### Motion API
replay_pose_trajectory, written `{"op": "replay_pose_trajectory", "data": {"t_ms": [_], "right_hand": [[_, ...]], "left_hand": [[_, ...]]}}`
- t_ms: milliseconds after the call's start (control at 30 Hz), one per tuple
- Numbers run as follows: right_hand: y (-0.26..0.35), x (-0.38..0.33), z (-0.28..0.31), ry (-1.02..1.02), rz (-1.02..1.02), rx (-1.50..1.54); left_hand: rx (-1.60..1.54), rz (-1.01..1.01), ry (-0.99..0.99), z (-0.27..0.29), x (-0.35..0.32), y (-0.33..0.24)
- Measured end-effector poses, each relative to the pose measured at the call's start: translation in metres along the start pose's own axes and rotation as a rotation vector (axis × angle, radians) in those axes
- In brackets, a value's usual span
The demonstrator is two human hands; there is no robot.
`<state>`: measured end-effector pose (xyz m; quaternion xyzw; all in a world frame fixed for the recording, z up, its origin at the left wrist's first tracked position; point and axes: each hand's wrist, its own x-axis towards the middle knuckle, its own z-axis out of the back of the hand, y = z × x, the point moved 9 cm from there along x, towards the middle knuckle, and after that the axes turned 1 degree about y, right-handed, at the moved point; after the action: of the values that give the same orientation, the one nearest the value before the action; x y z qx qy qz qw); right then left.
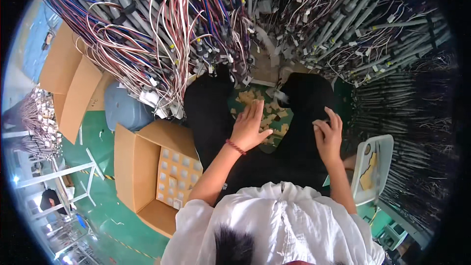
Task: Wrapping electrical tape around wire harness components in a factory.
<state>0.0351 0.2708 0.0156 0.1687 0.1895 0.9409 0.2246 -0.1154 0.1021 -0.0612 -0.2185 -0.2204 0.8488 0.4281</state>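
Two hands are hovering over my lap: my left hand (250, 126) is spreading flat and wide, holding nothing, above the paper scraps (267, 113) lying just beyond it, while my right hand (327, 135) is curling narrow; whether it is pinching anything I cannot tell.

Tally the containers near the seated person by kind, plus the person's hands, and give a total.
Open cardboard box with a grid insert: 1
Grey plastic tray: 1
Blue-grey bag: 1
Hands, left hand and right hand, both empty: 2
Total: 5
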Motion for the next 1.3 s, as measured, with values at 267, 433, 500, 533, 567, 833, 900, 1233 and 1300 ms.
{"op": "replay_pose_trajectory", "data": {"t_ms": [267,433,500,533,567,833,900,1233,1300], "right_hand": [[0.008,-0.003,-0.006,-0.074,0.003,-0.045],[0.006,-0.006,-0.007,-0.013,0.002,-0.109],[0.016,-0.002,0.002,-0.005,0.021,-0.172],[0.023,0.002,0.006,0.002,0.038,-0.232],[0.03,0.006,0.013,-0.004,0.04,-0.237],[0.143,0.084,-0.062,0.497,-0.076,1.174],[0.168,0.114,-0.108,0.675,-0.298,1.509],[0.215,0.178,-0.176,0.439,-0.599,1.973],[0.189,0.165,-0.175,0.442,-0.748,2.118]], "left_hand": [[-0.371,0.103,-0.68,0.114,-0.037,0.07],[-0.344,0.182,-1.124,0.171,-0.065,0.104],[-0.14,0.144,-1.116,0.184,-0.06,0.098],[0.05,0.125,-1.106,0.188,-0.054,0.088],[0.106,0.139,-1.114,0.19,-0.048,0.085],[0.007,0.378,-1.192,0.2,-0.038,0.131],[-0.137,0.348,-1.109,0.196,-0.031,0.127],[-0.386,0.246,-0.961,0.206,-0.06,0.158],[-0.362,0.296,-0.891,0.212,-0.057,0.154]]}}
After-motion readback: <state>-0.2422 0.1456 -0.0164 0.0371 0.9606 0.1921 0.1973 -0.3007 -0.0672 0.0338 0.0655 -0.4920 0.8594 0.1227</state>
